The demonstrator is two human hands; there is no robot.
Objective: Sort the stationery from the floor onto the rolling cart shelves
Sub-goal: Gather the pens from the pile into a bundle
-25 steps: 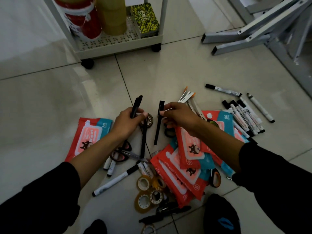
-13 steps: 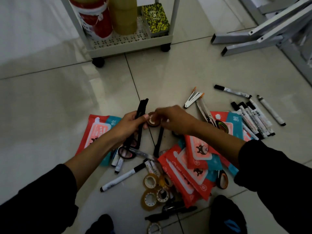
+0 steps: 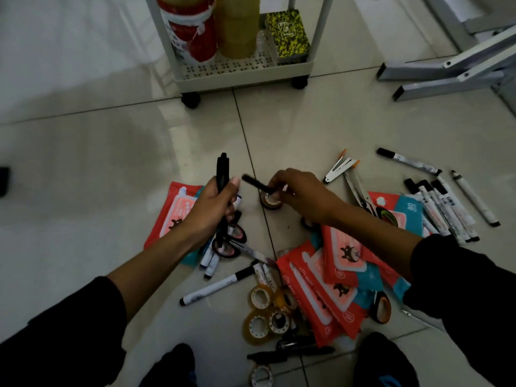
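Floor-strewn black pens (image 3: 222, 174), upright bundle

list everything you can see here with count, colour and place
cart: one, white, top centre
tub: one, red-white, on cart
tape stack: one, yellowish, on cart
box: one, yellow-black, on cart
wipe packs: several, red-blue, floor
markers: many, white-black, right floor
tape rolls: several, floor near bottom
scissors: one, black handles, under left arm
frame: grey metal, top right
left hand: holds black pens
right hand: holds a black pen over a tape roll
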